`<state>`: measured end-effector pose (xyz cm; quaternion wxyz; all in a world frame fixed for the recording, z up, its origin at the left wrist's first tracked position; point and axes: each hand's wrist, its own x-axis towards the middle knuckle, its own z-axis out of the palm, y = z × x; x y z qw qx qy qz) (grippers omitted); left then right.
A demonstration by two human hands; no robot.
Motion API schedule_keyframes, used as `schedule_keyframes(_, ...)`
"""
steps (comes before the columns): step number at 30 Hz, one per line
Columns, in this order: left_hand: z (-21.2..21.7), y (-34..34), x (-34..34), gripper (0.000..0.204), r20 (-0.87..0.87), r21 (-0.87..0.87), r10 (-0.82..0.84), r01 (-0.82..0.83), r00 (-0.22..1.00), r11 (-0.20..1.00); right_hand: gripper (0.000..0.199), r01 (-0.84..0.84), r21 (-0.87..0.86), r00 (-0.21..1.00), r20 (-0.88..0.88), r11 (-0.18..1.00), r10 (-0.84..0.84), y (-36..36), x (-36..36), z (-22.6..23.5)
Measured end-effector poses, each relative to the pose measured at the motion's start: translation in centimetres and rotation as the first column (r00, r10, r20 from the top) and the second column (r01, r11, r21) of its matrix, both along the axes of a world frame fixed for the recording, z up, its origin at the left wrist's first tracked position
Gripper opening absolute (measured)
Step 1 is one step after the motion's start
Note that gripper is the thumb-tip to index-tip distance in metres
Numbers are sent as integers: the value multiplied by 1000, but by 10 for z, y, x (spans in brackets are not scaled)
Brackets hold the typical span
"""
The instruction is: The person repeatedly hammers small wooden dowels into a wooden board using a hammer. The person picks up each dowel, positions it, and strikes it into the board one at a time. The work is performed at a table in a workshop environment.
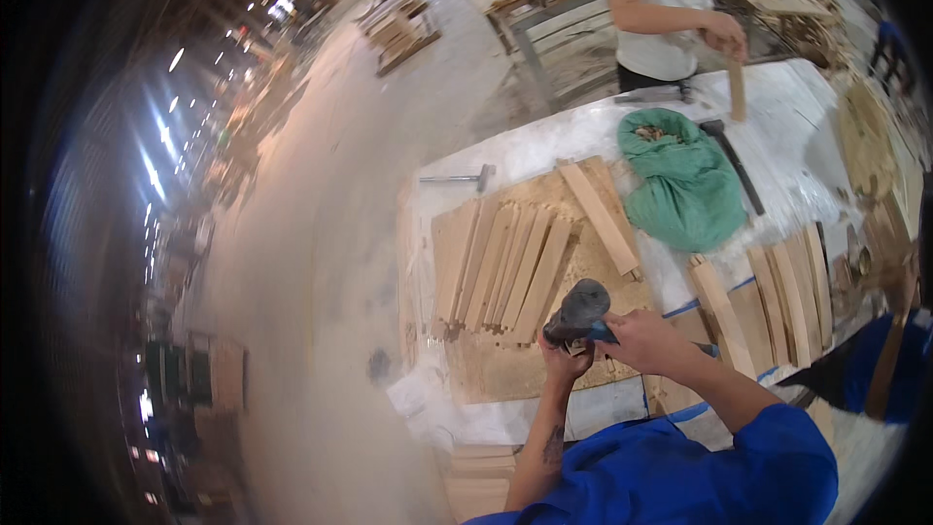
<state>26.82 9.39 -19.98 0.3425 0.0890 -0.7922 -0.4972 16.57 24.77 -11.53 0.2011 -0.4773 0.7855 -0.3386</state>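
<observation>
Both my hands are together over the near part of a wooden board (491, 374) on the covered table. Between them is a dark grey tool with a blue part (585, 303), its rounded end facing up; its exact kind cannot be made out. My left hand (567, 362) is closed around its lower side, with the fingers partly hidden. My right hand (643, 340) grips the blue part from the right. Just beyond, several pale wooden strips (505, 262) lie side by side on the board. Another strip (601, 219) lies slanted to their right.
A hammer (457, 178) lies at the far left table edge. The green sack (685, 180) stands past the board, a dark bar (734, 165) beside it. More wooden strips (787, 301) are at right. Across the table a person (661, 24) holds a wooden piece (737, 89).
</observation>
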Motion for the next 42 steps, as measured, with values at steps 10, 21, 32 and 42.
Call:
schedule_keyframes(10,-41,1,13,47,89,70,27,-33,996,997,49,10,62,971,240,998,-25,14,3,-5)
schedule_keyframes(21,-41,-9,38,36,117,2,70,-71,991,997,37,-47,147,958,287,988,3,-3,20,17)
schedule_keyframes(32,-25,-9,52,40,149,-92,147,-134,978,987,47,-60,76,979,200,995,44,-13,34,-3)
schedule_keyframes(42,-23,-3,27,36,176,61,87,-99,981,993,50,0,101,966,257,995,-26,-12,19,-6)
